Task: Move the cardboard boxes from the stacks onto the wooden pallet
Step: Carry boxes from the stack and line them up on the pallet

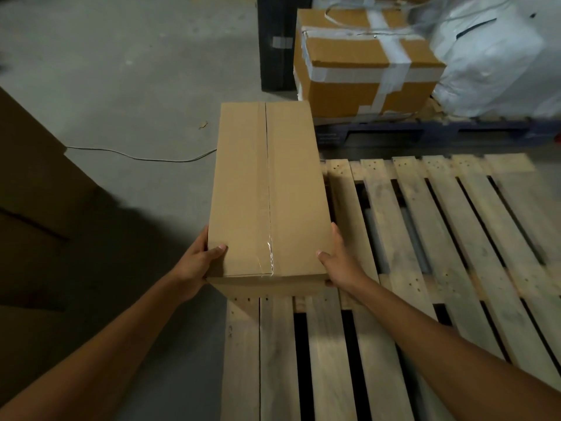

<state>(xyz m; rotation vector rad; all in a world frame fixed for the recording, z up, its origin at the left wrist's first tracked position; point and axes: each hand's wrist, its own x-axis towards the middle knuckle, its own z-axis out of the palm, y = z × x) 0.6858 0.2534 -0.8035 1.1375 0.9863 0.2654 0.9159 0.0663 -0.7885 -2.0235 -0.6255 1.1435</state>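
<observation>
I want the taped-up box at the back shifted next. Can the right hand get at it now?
Probably not. The right hand holds one side of the plain cardboard box, sharing the load with the left hand, and the taped box sits on the blue pallet, beyond that box's far end.

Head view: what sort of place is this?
Probably a warehouse or stockroom: bare concrete floor, a cardboard box held by a wooden pallet, a taped box and white sack on a dark pallet.
</observation>
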